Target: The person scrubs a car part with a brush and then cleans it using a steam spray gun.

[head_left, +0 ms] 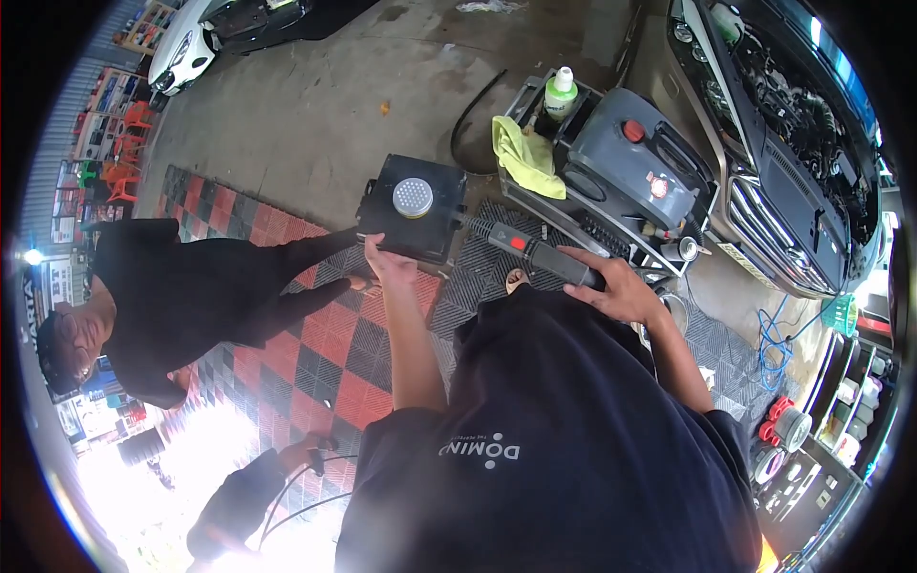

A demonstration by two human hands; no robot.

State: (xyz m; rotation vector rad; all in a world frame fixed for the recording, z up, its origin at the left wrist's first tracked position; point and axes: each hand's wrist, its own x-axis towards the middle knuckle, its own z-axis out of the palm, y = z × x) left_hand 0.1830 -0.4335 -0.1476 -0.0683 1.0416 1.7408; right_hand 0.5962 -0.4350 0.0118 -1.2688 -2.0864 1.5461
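Note:
A black square box (406,234) bears a round, perforated metal disc (413,198) on its upper face. My left hand (390,263) is at the box's lower edge, its fingers pressed to it from below. A dark handheld tool (549,260) with a red button points at the right side of the box; whether its tip touches the box is unclear. Around the tool's rear end my right hand (616,288) is closed, with the fingers over its grip.
Right of the box, a cart (573,224) holds a grey canister (635,158), a green bottle (561,94) and a yellow-green cloth (527,158). A car with its hood up (778,191) stands farther right. One person (181,296) is at left, another's arm (248,497) below.

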